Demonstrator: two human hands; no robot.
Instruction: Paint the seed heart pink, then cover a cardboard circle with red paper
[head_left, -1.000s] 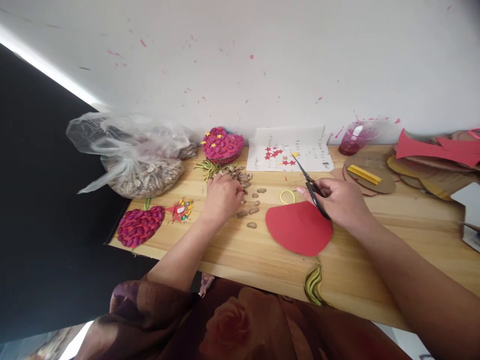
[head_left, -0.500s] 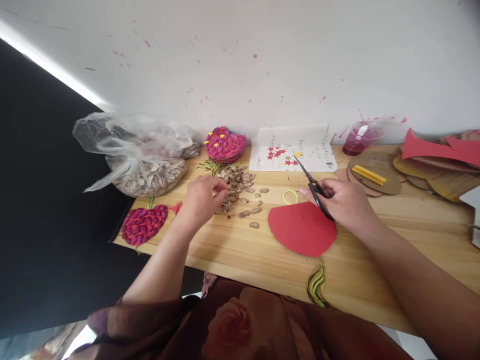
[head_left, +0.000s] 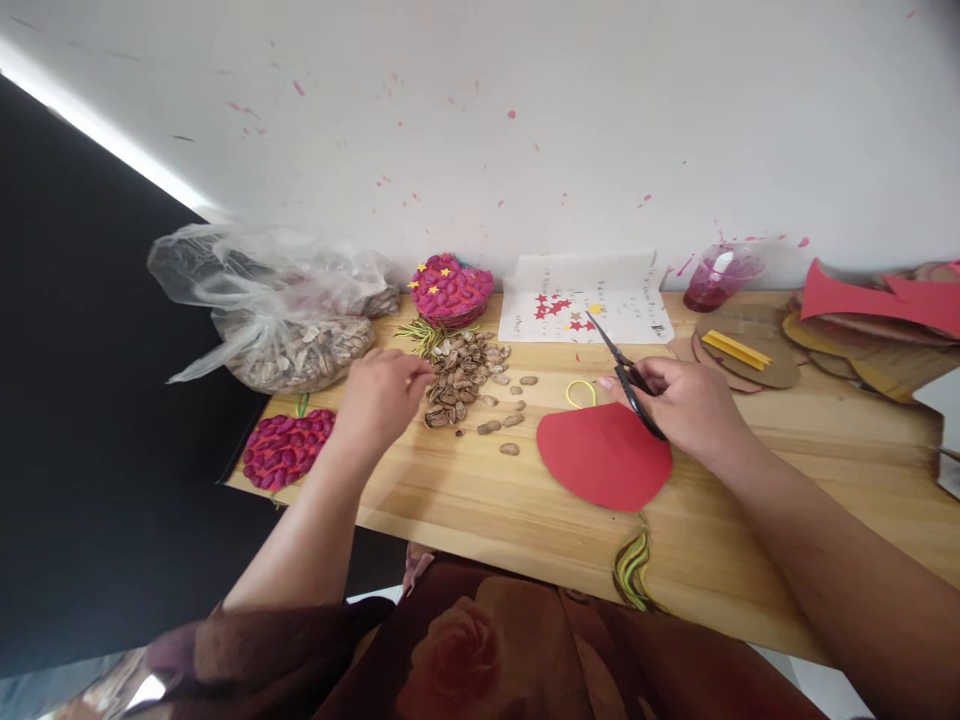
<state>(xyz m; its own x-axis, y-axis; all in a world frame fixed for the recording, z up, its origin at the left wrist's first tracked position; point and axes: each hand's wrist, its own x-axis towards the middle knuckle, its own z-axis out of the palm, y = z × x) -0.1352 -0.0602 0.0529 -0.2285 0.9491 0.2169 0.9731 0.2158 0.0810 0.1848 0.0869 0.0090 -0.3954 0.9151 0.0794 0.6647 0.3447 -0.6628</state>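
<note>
Black-handled scissors (head_left: 634,385) are gripped in my right hand (head_left: 686,400), blades pointing up and left over the table. Beneath them lies a red paper piece (head_left: 600,458) with a yellow cord loop (head_left: 581,393) at its top and a green-yellow tassel (head_left: 636,572) below. My left hand (head_left: 382,395) is closed in a pinch just left of a pile of peanut shells (head_left: 461,375); whatever its fingertips hold cannot be made out. Partly behind my left wrist is a heart-like piece covered in magenta-painted shells (head_left: 287,448).
A plastic bag of shells (head_left: 292,350) stands at the left. Toward the wall are a star-topped magenta shell piece (head_left: 454,290), a written sheet (head_left: 525,325) with small red stars (head_left: 551,306), and a cup of dark pink liquid (head_left: 712,285). Cardboard cutouts (head_left: 787,370) lie to the right.
My left hand has moved left, away from the peanut shells, and its forearm now covers a small red piece seen before. My right hand with the scissors has hardly moved.
</note>
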